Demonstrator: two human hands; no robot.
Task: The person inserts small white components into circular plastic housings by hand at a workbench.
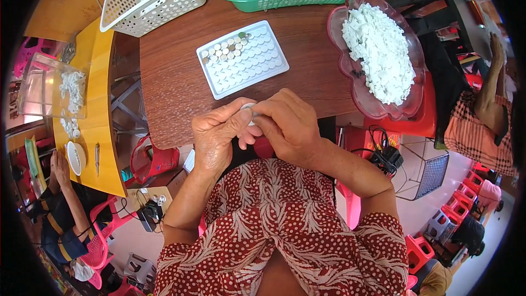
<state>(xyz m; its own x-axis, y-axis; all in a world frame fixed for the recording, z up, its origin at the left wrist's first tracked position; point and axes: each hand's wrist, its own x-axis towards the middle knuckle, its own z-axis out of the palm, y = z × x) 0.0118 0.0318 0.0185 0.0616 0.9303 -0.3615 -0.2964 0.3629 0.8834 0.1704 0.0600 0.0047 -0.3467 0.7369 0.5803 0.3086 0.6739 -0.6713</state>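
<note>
My left hand [219, 134] and my right hand [293, 126] meet just beyond my lap, close to the near edge of the brown table [170, 98]. Between their fingertips they pinch a small white round piece [247, 106], partly covered by the thumbs and fingers. Beyond them lies a shallow white tray [220, 94] with rows of round places. Several small, pale round pieces [222, 52] fill its far left part, along with a greenish one [242, 34]. The other places in the tray look plain white.
At the back stand a cream basket [164, 15] and a green basket [296, 3], with clear pieces inside. A pink scalloped tray [356, 94] heaped with small white parts [378, 49] is at right. A yellow table [104, 153] with a white bowl [76, 158] stands left, near another person's hand [59, 169].
</note>
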